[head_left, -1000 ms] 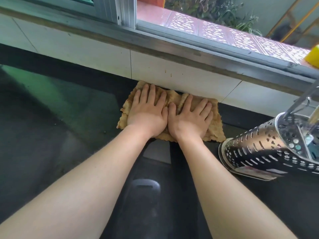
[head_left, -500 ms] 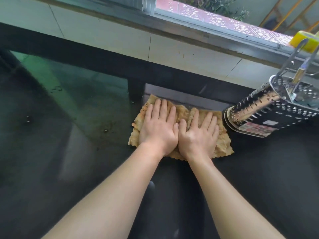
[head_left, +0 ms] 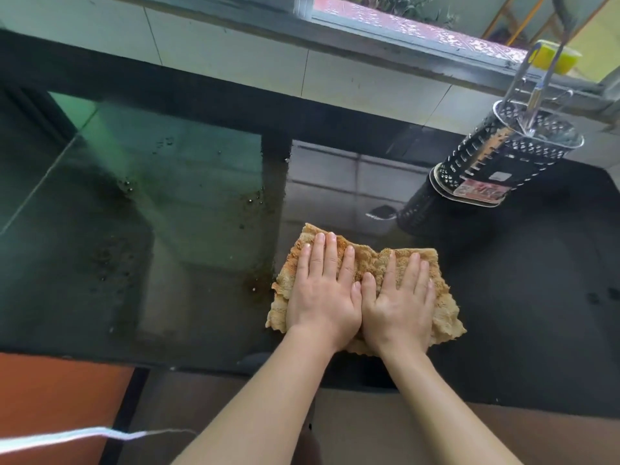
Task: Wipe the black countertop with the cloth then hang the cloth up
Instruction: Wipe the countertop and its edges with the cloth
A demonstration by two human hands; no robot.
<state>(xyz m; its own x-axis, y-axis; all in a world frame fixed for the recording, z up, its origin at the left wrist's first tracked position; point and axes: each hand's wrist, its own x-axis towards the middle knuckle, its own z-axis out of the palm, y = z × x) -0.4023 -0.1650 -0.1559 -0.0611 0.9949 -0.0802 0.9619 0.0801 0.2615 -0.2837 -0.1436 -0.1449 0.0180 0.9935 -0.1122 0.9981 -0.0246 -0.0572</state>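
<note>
Black countertop (head_left: 117, 229): glossy, with water droplets and brown grime at left and centre. Tan cloth (head_left: 375, 263): flat on countertop near front edge. Left hand (head_left: 323, 293): palm down, fingers straight and close together, pressing cloth's left half. Right hand (head_left: 399, 300): likewise flat on right half, thumbs touching. Perforated steel utensil holder (head_left: 500, 162): upright, far right, apart from cloth.
</note>
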